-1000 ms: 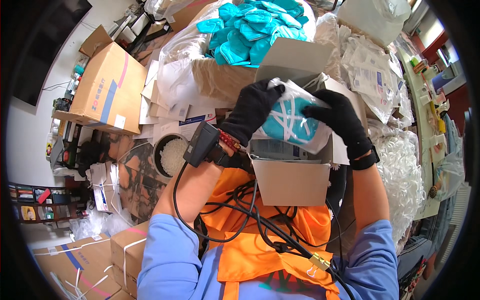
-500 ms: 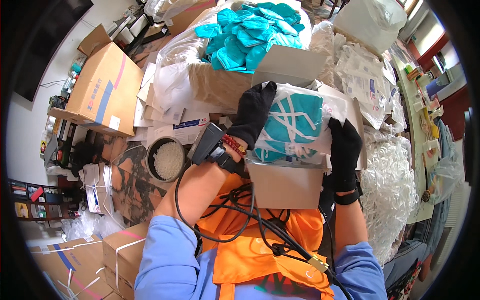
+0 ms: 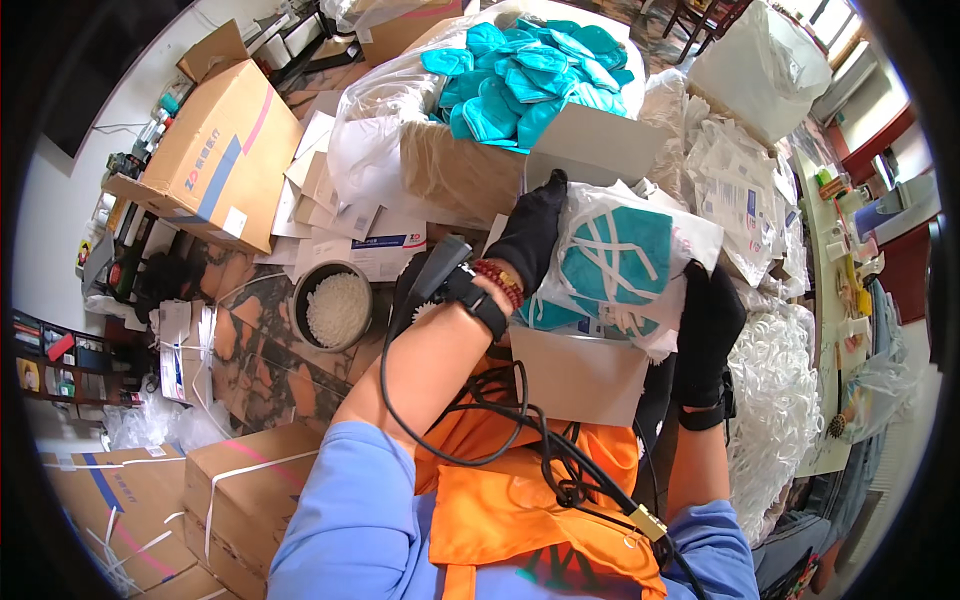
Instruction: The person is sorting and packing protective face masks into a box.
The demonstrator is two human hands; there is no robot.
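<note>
A clear plastic bag holding a teal face mask with white straps (image 3: 615, 255) is stretched between my hands. My left hand (image 3: 528, 235), in a black glove, has its fingers closed on the bag's upper left edge. The black-gloved right hand (image 3: 708, 330) pinches the right edge. Just beneath the bag is an open small white-grey box (image 3: 580, 375), its far flap (image 3: 600, 140) standing up and its near flap folded toward me. More teal and clear plastic shows inside the box, partly hidden by the bag.
Beyond the box, a plastic-lined carton (image 3: 450, 170) holds a heap of teal masks (image 3: 530, 75). White straps (image 3: 770, 410) are piled at right, below printed plastic bags (image 3: 745, 190). At left are a bowl (image 3: 297, 310) of white pellets, a large carton (image 3: 235, 150) and strapped cartons (image 3: 245, 480).
The whole view has shifted, carrying the scene slightly right at the top. The bagged mask sits a little lower and more tilted over the box, with my right hand lower too. Both hands keep hold.
</note>
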